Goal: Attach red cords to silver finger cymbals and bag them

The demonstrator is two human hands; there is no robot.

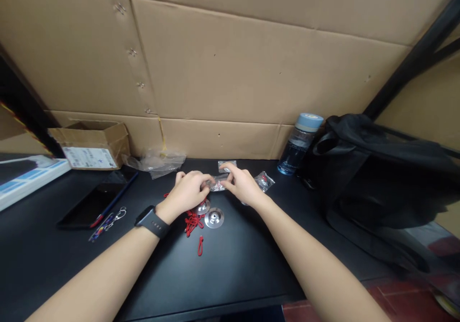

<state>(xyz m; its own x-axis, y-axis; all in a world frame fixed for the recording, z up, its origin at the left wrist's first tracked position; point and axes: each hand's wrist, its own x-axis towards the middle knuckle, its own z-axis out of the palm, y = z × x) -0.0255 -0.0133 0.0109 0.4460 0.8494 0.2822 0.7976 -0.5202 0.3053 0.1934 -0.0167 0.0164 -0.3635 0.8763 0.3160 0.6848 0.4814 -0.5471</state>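
My left hand [187,190] and my right hand [241,184] meet over a small clear plastic bag [218,184] and both pinch it. Just below the hands lie two shiny metal discs [214,217] and a tangle of red cords [193,222] on the black table [233,264]. One loose red loop [200,246] lies nearer to me. Two more small clear bags lie close by, one behind the hands [227,165] and one to the right [265,181]. A black watch is on my left wrist.
A blue-capped water bottle [299,144] and a black backpack [377,173] stand at the right. A cardboard box [91,144], crumpled plastic [158,161], a dark phone [94,202], a pen and a key ring [117,216] lie at the left. Cardboard wall behind.
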